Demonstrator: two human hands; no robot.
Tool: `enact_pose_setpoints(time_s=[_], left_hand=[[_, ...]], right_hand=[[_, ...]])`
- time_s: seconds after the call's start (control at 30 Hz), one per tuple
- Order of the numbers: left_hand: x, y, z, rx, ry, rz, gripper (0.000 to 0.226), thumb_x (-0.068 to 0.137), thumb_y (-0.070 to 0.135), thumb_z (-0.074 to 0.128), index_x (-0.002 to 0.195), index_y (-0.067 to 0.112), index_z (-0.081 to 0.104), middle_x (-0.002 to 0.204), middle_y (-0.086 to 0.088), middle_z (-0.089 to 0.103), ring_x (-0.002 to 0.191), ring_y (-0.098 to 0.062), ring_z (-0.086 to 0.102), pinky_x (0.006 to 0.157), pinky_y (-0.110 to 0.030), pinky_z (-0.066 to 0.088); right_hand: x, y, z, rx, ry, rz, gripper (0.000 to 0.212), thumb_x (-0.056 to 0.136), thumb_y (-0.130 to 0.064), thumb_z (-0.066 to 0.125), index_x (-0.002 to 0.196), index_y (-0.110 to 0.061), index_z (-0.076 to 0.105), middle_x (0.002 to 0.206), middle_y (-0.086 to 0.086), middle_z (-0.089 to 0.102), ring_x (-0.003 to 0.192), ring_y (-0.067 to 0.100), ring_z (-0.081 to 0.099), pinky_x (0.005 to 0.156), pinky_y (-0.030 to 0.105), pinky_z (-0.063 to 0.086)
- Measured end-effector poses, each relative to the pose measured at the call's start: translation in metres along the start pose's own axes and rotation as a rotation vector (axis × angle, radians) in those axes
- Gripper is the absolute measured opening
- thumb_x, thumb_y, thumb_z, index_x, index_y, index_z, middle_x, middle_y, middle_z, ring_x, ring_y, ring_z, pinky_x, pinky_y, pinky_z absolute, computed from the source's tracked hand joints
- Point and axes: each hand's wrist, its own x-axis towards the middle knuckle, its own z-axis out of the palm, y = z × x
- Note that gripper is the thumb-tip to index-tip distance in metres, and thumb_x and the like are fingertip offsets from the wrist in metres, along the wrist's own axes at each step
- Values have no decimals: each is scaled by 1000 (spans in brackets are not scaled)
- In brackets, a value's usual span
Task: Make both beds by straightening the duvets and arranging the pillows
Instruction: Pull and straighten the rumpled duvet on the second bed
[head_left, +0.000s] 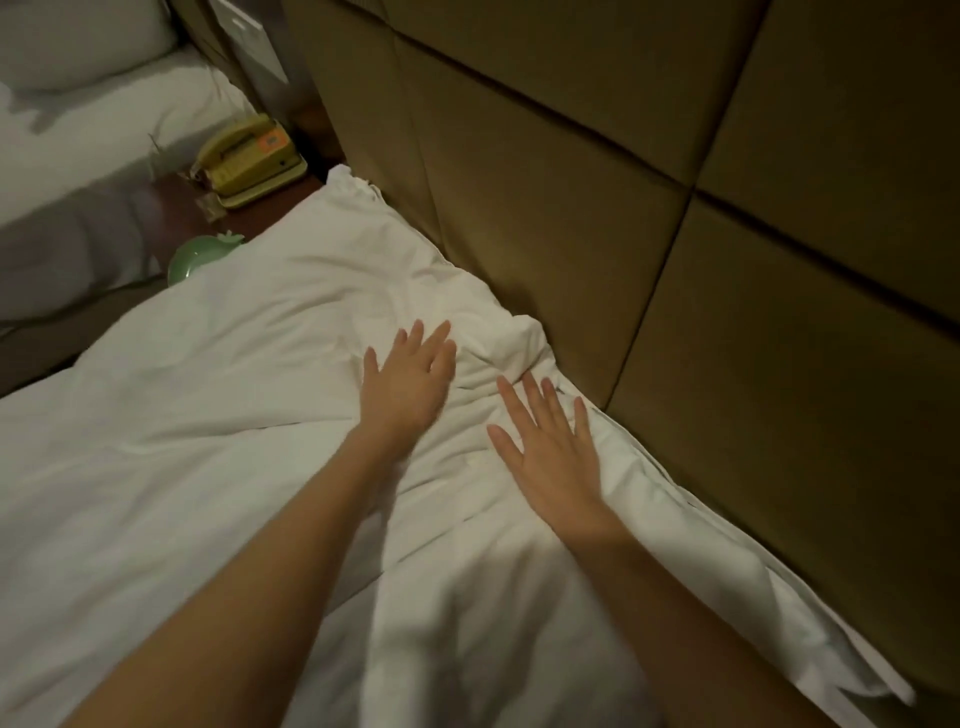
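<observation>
We lay both hands flat on the white duvet (218, 415), which covers the near bed up to the padded headboard (597, 182). The left hand (408, 382) and right hand (550, 457) rest with fingers straight and spread, gripping nothing, beside a bunched ridge near the headboard. We judge the duvet light, soft and easily creased; it should be smoothed by palm pressure or taken at its top edge. The second bed (78, 130) lies beyond a telephone (249, 158).
</observation>
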Motion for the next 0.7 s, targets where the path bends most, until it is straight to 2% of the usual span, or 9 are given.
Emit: enact_pose_setpoints(time_s=[0.07, 0.13, 0.2, 0.3, 0.37, 0.43, 0.57, 0.63, 0.7], left_hand=[[-40, 10, 14, 36, 85, -12, 55, 100, 49, 7, 152, 34, 2, 161, 4, 1, 148, -17, -3, 117, -46, -5], [-76, 22, 30, 48, 122, -33, 64, 91, 58, -6, 150, 36, -4, 160, 6, -5, 147, -16, -9, 115, -42, -13], [-107, 33, 45, 42, 127, -41, 67, 83, 60, -14, 147, 40, -8, 160, 5, -8, 145, -13, -15, 113, -40, -18], [-149, 48, 58, -4, 95, -46, 62, 81, 60, -16, 141, 45, -12, 159, 6, -13, 140, -8, -24, 112, -39, -21], [-177, 59, 66, -37, 96, -44, 61, 82, 61, -17, 142, 47, -13, 157, 9, -17, 140, -10, -25, 111, -39, -22], [-206, 72, 79, -39, 120, -37, 59, 87, 60, -13, 145, 46, -9, 157, 9, -16, 143, -13, -22, 112, -39, -23], [-271, 100, 118, 0, 250, -7, 52, 101, 51, 15, 151, 37, 12, 160, 0, 7, 147, -22, -1, 116, -44, -12], [-309, 117, 140, -25, 287, 26, 50, 102, 46, 16, 151, 34, 18, 158, -4, 17, 146, -24, 9, 117, -48, 1], [-356, 135, 169, -50, 275, 88, 49, 100, 39, 28, 148, 32, 28, 155, -8, 26, 144, -27, 21, 113, -53, 15]], right_hand=[[-15, 6, -12, -1, -39, -26, 88, 65, -68, -40, 145, -41, -16, 160, -9, -7, 146, 12, -9, 113, 39, -15], [-37, 13, -23, -30, -58, -44, 89, 65, -68, -40, 146, -41, -13, 160, -8, -8, 147, 12, -9, 113, 38, -15], [-65, 18, -31, -37, -65, -60, 84, 72, -68, -34, 147, -41, -5, 160, -5, -2, 147, 15, -1, 113, 38, -14], [-110, 26, -40, -14, -103, -87, 75, 85, -68, -19, 148, -37, 7, 158, -4, 6, 146, 21, 11, 114, 37, -12], [-142, 33, -43, -48, -94, -97, 66, 97, -61, 0, 150, -29, 23, 155, 2, 25, 141, 26, 29, 114, 38, 2], [-172, 42, -45, -84, -74, -129, 59, 100, -57, 9, 146, -27, 30, 151, 5, 36, 137, 26, 36, 112, 40, 11], [-230, 69, -50, -108, -54, -204, 57, 101, -54, 10, 148, -28, 31, 154, 4, 31, 141, 23, 29, 113, 40, 12], [-260, 91, -49, -108, -85, -225, 55, 102, -52, 10, 149, -30, 26, 156, 2, 24, 144, 20, 21, 114, 40, 9], [-296, 120, -43, -102, -136, -221, 52, 101, -50, 13, 151, -34, 17, 158, -1, 16, 146, 16, 12, 115, 39, 3]])
